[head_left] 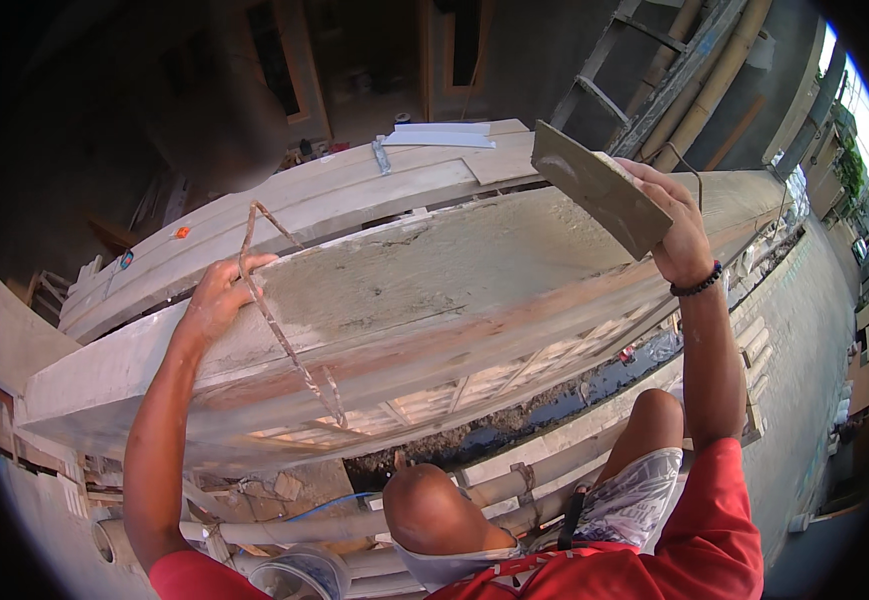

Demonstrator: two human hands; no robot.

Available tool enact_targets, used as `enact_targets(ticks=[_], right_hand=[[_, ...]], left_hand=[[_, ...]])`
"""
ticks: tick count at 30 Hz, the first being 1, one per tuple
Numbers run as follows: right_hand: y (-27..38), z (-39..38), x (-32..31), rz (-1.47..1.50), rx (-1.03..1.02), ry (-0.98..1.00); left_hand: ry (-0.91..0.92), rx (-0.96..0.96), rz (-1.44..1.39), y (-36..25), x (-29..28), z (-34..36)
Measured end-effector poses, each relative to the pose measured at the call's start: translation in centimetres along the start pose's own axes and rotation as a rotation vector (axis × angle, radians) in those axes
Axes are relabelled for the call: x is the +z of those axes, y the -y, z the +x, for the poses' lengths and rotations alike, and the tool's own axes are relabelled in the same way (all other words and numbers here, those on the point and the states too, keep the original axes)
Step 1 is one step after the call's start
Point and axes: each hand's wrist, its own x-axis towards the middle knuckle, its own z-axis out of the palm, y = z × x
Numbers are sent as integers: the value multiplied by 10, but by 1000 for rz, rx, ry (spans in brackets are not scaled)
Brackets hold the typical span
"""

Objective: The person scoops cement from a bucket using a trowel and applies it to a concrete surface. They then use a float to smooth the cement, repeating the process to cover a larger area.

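Note:
My right hand [676, 225] grips a flat rectangular plastering float [604, 190], tilted above the far right part of a long raised ledge. Wet grey plaster [404, 275] covers the middle of the ledge top, with rough cracks and small pits in it. To the left, my left hand [219, 305] is closed at a thin rusty metal rod [279, 335], bent at both ends into a clamp shape. The rod slants across the ledge's front edge, its lower hook hanging before the front face. My left fingertips are close to the ledge top; whether they touch it I cannot tell.
Behind the ledge lie pale boards [354, 195] with white strips [439, 137] on them. A ladder [604, 95] and bamboo poles [719, 80] lean at back right. Bamboo scaffolding [354, 527] and a bucket [299, 575] are below me, beside a dark ditch [499, 435]. A paved lane [804, 330] runs along the right.

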Motion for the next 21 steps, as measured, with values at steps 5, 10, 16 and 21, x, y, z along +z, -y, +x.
enact_targets(ticks=[5, 10, 16, 21], right_hand=[[3, 14, -3, 256, 132, 80], [-12, -23, 34, -119, -21, 16], [-33, -42, 89, -974, -452, -129], [-53, -39, 129, -1121, -560, -89]], left_hand=[[-11, -4, -41, 2, 7, 3], [-16, -54, 24, 3, 6, 0], [58, -39, -88, -2, 7, 5], [-3, -55, -9, 9, 8, 6]])
